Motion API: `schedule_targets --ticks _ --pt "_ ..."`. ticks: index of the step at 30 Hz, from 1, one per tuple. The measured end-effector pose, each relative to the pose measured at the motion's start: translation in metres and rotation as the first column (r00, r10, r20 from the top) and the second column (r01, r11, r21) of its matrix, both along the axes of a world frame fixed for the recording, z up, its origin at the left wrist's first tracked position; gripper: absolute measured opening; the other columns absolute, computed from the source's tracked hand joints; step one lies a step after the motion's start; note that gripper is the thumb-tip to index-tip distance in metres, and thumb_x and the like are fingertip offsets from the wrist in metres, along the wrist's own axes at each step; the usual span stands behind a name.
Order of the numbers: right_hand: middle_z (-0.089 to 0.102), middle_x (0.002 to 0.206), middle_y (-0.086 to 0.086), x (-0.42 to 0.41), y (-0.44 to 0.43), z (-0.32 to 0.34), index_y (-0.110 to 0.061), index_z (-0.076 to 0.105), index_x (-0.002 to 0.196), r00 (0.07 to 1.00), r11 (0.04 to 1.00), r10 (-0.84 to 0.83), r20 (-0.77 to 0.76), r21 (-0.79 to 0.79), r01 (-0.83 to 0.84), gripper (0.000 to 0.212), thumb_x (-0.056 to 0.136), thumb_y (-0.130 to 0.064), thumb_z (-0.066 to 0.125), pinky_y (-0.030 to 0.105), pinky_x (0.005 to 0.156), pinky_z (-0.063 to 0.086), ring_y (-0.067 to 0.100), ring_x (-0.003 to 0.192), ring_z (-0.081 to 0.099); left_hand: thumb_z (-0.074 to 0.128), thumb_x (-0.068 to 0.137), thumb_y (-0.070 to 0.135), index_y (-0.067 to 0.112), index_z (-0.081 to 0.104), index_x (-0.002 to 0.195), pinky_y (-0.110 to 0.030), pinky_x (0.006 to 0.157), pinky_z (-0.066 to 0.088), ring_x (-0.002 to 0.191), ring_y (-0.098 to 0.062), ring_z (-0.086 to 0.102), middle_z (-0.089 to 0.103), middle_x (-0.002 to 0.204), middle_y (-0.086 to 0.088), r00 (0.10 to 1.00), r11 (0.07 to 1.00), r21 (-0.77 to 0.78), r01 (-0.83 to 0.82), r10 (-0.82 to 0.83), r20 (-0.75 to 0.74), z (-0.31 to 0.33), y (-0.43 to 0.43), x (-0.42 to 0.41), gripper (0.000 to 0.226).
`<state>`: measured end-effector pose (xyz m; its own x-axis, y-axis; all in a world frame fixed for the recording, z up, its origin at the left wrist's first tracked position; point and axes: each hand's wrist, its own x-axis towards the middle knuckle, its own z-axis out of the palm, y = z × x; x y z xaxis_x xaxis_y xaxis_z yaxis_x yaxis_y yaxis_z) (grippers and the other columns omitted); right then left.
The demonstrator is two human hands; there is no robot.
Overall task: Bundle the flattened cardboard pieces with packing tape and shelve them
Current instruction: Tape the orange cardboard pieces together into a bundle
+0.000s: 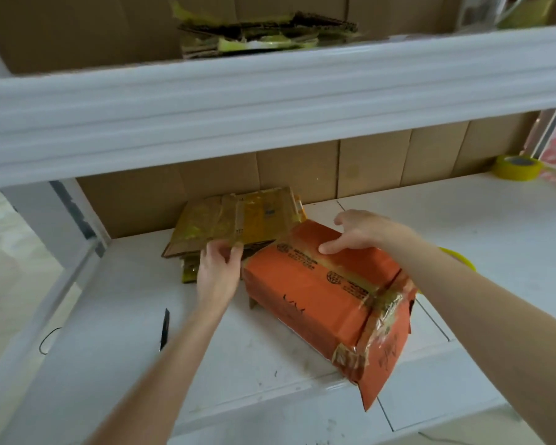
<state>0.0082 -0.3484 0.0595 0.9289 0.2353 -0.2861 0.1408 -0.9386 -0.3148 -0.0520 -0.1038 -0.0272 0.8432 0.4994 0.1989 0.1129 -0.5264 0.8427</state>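
Observation:
A flattened orange cardboard piece [331,293], crossed by yellowish packing tape, lies on the white shelf board [116,348] and juts over its front edge. My right hand [360,231] rests on its far end, fingers spread and thumb on top. Behind it lies a stack of brown flattened cardboard [235,220] covered in yellow tape, against the back wall. My left hand [217,271] pinches the near edge of that brown stack between thumb and fingers. A roll of yellow packing tape [516,167] stands at the back right of the shelf.
A white shelf rail [270,101] crosses the view above my hands. A taped cardboard bundle [264,35] lies on the upper shelf. A black blade-like tool [165,329] lies on the board at left. A second yellow roll [459,256] peeks out behind my right forearm.

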Motion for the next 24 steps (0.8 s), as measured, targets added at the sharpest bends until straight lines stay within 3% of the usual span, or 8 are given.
schedule_targets --ticks 2,4,7,11,14,18,21,24 --pt "0.067 0.106 0.001 -0.001 -0.004 -0.006 -0.016 0.06 0.118 0.998 0.992 0.024 -0.063 0.129 -0.016 0.055 0.079 -0.054 0.071 0.029 0.069 0.048 0.018 0.09 0.065 0.057 0.086 0.053 0.022 0.052 0.124 -0.041 0.09 0.047 0.105 -0.019 0.054 0.058 0.116 0.002 0.974 0.905 -0.41 0.109 -0.18 -0.138 0.008 -0.018 -0.018 0.049" --pt "0.066 0.097 -0.003 -0.002 -0.01 -0.008 -0.021 0.059 0.109 0.997 0.975 0.062 -0.051 0.217 -0.05 0.043 0.079 -0.049 0.073 0.027 0.064 0.047 0.014 0.081 0.063 0.064 0.084 0.048 0.02 0.059 0.115 -0.036 0.077 0.052 0.096 -0.018 0.06 0.064 0.107 0.001 0.957 0.811 -0.564 0.156 -0.265 -0.117 0.011 -0.033 -0.033 0.042" --pt "0.064 0.099 -0.005 -0.004 -0.025 -0.004 -0.027 0.056 0.112 0.995 0.935 0.073 -0.072 0.352 -0.043 0.045 0.076 -0.044 0.077 0.029 0.068 0.051 0.015 0.084 0.064 0.071 0.082 0.032 0.026 0.067 0.099 -0.028 0.07 0.051 0.087 -0.013 0.065 0.069 0.097 0.002 0.978 0.823 -0.53 0.203 -0.19 0.08 0.02 -0.049 -0.046 0.018" --pt "0.06 0.1 -0.007 -0.008 -0.054 -0.004 -0.032 0.053 0.12 0.995 0.883 0.069 -0.076 0.469 -0.025 0.054 0.074 -0.047 0.078 0.043 0.091 0.052 0.021 0.094 0.063 0.072 0.08 0.029 0.035 0.07 0.085 -0.018 0.066 0.051 0.076 0.002 0.065 0.07 0.082 0.016 0.955 0.868 -0.423 0.261 -0.167 0.246 0.04 -0.065 -0.054 0.007" --pt "0.06 0.098 -0.01 -0.017 -0.067 -0.004 -0.033 0.053 0.121 0.998 0.839 0.055 -0.016 0.543 -0.038 0.054 0.074 -0.049 0.077 0.034 0.08 0.051 0.013 0.087 0.062 0.069 0.078 0.031 0.038 0.072 0.085 -0.014 0.062 0.05 0.078 0.0 0.065 0.07 0.085 0.015 0.936 0.877 -0.383 0.289 -0.176 0.304 0.049 -0.077 -0.055 0.01" --pt "0.061 0.121 0.001 -0.029 -0.078 -0.012 -0.023 0.055 0.129 0.992 0.884 0.125 -0.022 0.456 -0.101 0.057 0.082 -0.05 0.07 0.03 0.08 0.048 0.018 0.098 0.059 0.064 0.088 0.025 0.028 0.071 0.09 -0.019 0.056 0.05 0.082 -0.014 0.065 0.071 0.084 0.007 0.985 0.876 -0.461 0.144 -0.08 0.156 0.036 -0.079 -0.053 0.009" --pt "0.066 0.102 -0.005 -0.039 -0.082 -0.015 -0.024 0.06 0.11 0.966 0.946 0.185 -0.18 0.301 -0.125 0.053 0.081 -0.068 0.058 0.026 0.066 0.05 0.014 0.086 0.064 0.06 0.092 0.024 0.02 0.069 0.101 -0.027 0.066 0.051 0.091 -0.021 0.062 0.068 0.097 -0.003 0.997 0.89 -0.451 0.068 -0.044 0.063 0.037 -0.064 -0.05 0.013" --pt "0.065 0.095 -0.005 -0.047 -0.067 -0.02 -0.024 0.059 0.102 0.938 0.906 0.231 -0.259 0.409 -0.11 0.037 0.087 -0.058 0.06 0.022 0.051 0.052 0.007 0.066 0.067 0.057 0.096 0.028 0.017 0.046 0.139 -0.027 0.075 0.049 0.093 -0.016 0.059 0.054 0.126 -0.003 0.992 0.939 -0.34 0.057 -0.092 -0.088 0.051 -0.058 -0.047 0.046"
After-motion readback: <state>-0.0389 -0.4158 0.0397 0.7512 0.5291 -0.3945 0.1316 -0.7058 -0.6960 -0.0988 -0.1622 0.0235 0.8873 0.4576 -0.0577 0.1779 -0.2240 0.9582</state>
